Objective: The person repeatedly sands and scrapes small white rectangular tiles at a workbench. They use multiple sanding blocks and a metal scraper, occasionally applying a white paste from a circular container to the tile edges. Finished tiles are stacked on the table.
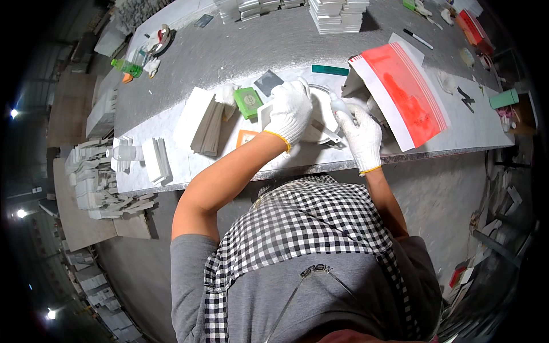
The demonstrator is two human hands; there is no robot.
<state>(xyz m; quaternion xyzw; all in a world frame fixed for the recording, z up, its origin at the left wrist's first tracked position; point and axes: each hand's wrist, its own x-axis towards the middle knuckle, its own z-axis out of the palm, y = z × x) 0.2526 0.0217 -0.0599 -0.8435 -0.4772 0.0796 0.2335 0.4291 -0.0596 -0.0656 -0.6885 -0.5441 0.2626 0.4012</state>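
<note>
Both hands wear white knitted gloves with yellow cuffs. My left hand (291, 108) is closed over the work, its fingers curled; what they hold, if anything, is hidden. My right hand (361, 134) grips a small translucent white squeeze bottle (338, 105), its narrow tip pointing up and away from me. Between the hands lies a round white dish (325, 114). A flat metal blade-like tool (326, 132) rests across its near side. At the left hand's left edge shows a pale angular piece (263, 116). Just beyond it sit a bright green square box (248, 103) and a dark square plate (267, 83).
Stacked white tile strips (199, 121) stand left on the white slab worktop (137, 171). A red-and-white cardboard piece (403, 94) leans up close right of my right hand. Farther off are a teal strip (330, 70), a marker (418, 39) and more stacked tiles (337, 14).
</note>
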